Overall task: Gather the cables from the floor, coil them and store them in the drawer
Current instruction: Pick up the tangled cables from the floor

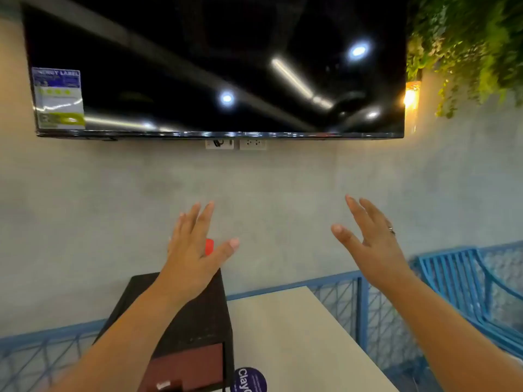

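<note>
My left hand [195, 250] and my right hand [370, 239] are both raised in front of me with fingers spread and nothing in them. Below my left forearm stands a dark brown drawer unit [198, 321]; its reddish drawer front [189, 369] shows near the bottom edge of the view. A small red object [209, 246] peeks out behind my left hand. No cables and no floor are in view.
A large black TV [215, 66] hangs on the grey wall above two outlets [236, 143]. A white table [297, 340] carries the drawer unit and a round dark-blue item [249, 380]. A blue metal fence [353, 301] and blue chair [464, 281] stand right. Green plants [475, 43] hang top right.
</note>
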{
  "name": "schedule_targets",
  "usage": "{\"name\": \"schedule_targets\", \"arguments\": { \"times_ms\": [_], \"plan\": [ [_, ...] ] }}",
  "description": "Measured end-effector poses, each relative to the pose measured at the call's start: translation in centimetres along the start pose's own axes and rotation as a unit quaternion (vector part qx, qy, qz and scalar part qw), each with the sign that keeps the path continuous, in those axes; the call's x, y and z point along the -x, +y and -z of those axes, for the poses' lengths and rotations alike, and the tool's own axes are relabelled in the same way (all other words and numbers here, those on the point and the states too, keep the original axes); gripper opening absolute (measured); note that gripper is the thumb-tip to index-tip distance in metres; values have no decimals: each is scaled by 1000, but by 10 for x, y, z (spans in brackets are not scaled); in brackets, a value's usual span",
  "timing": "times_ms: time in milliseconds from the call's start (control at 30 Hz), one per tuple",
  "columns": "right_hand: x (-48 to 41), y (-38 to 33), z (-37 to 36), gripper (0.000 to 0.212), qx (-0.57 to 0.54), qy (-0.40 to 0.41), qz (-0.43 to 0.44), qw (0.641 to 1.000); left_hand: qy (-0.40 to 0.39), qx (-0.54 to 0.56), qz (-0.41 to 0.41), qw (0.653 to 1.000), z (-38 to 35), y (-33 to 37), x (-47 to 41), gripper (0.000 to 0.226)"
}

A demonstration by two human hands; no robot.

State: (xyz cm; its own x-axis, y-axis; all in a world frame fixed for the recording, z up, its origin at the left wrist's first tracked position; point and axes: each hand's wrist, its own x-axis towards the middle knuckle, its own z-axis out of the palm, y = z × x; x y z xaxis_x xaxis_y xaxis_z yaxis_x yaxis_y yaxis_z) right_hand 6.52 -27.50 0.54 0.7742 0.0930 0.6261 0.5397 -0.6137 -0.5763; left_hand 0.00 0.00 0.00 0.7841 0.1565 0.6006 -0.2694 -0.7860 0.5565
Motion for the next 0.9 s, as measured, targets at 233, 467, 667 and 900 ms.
{"name": "schedule_targets", "arguments": {
  "times_ms": [233,467,667,900],
  "plan": [
    [45,30,-10,74,-14,6,-30,999,-38,83,6,996,-39,-11,33,88],
    [106,72,-11,76,-32,9,-106,994,-83,143,44,985,-88,-19,76,73],
    [152,124,-5,74,-25,-2,-188,982,-114,165,127,971,-140,-27,106,80],
    [185,191,19,72,-27,-43,-228,972,-108,168,191,961,-208,2,144,61]
  ]
}}
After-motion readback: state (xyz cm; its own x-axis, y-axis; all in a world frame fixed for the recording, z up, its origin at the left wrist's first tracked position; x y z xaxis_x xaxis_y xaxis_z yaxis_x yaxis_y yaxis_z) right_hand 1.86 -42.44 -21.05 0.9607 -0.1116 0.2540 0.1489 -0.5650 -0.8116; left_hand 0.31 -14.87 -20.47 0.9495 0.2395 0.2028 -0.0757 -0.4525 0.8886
